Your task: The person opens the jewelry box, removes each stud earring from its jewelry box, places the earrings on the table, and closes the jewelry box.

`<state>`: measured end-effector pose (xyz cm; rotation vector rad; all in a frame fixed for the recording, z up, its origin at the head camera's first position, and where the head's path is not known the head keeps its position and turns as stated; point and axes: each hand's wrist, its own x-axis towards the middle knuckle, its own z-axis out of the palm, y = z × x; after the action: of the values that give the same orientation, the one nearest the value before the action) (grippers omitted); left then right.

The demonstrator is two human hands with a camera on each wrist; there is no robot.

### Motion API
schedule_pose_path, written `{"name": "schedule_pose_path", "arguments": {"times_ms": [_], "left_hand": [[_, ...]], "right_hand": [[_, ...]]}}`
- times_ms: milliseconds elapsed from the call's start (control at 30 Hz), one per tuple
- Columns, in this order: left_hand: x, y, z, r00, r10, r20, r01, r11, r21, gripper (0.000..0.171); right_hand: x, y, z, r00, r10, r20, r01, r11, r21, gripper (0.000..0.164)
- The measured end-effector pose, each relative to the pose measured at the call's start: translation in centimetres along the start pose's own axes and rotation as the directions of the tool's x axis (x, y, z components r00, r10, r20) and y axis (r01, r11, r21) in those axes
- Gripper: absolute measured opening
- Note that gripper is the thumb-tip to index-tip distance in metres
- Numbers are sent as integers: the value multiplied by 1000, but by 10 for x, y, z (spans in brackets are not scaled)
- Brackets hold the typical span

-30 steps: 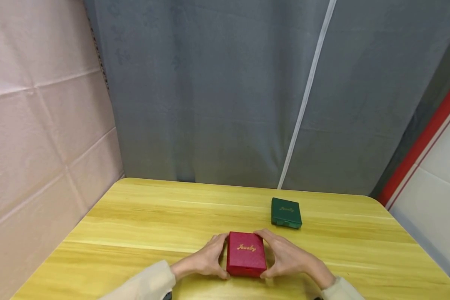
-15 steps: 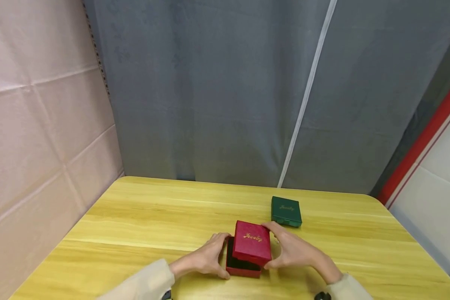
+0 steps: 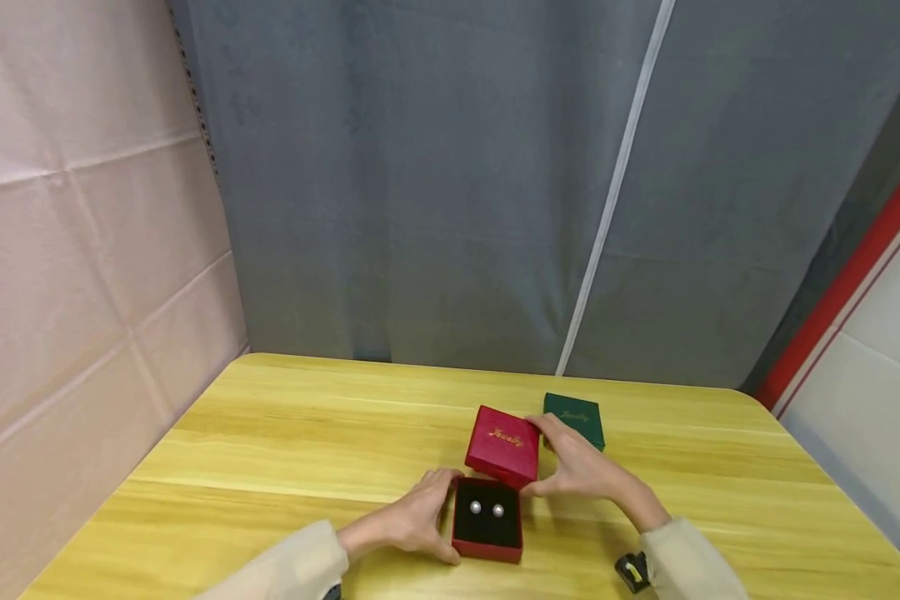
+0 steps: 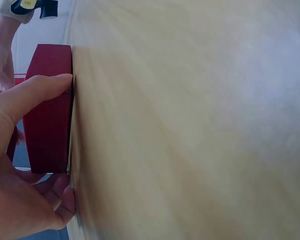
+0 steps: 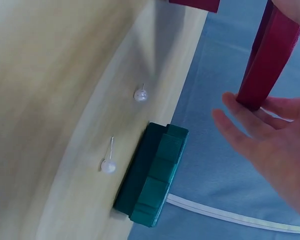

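Observation:
My left hand grips the red jewelry box base, thumb on the near side and fingers behind, as the left wrist view also shows. Two pearl stud earrings sit on its black padding. Held by its right side, the red lid is raised and tilted just beyond the base, pinched by my right hand. In the right wrist view, another pearl stud and a second pearl stud lie on the table near the green box; in the head view my right hand hides that spot.
A closed green jewelry box stands behind my right hand, which partly covers it. The wood-grain table ends at a grey curtain. Pinkish cloth hangs on the left. A black device is strapped to the right wrist.
My right hand has lifted the lid off the red box and moved it away from me, uncovering the pearl studs inside. The left hand has stayed on the base.

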<state>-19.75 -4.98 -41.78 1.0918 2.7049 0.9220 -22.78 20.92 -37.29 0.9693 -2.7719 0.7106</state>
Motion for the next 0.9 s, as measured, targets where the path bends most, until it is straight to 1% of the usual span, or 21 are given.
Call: {"name": "schedule_pose_path", "arguments": {"times_ms": [133,333,533,900], "left_hand": [[0,0,1,1000,6,2,-6,1000,20,91],[0,1,2,1000,-14,6,14,999,37,94],[0,2,2,1000,-22,11,22,998,62,98],[0,4,-1,998,-35,50,34,999,23,98]], "right_hand": [[9,3,1,999,34,-3,-34,999,-14,85],[23,8,7,995,98,12,-98,995,-13,84],[34,16,13,992,122,29,-122,992,-18,82],[51,17,26,974,210,82,-204,976,-71,83]]}}
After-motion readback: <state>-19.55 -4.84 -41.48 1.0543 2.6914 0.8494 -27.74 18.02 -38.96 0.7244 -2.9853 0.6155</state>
